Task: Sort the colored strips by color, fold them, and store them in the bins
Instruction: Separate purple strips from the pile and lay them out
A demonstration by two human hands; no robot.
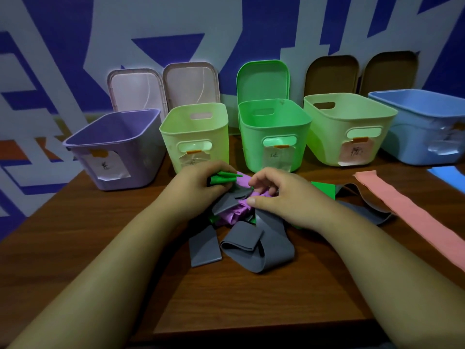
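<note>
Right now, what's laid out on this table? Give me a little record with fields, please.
Left hand: grips a bunched green strip
Right hand: pinches a crumpled purple strip
Pile under the hands: tangled grey strips
Set apart on the right: flat pink strip; blue strip at the picture's edge
Bins, left to right, all open: purple plastic bin, pale green bin, bright green bin, yellow-green bin, blue bin
Surface: brown wooden table
</note>
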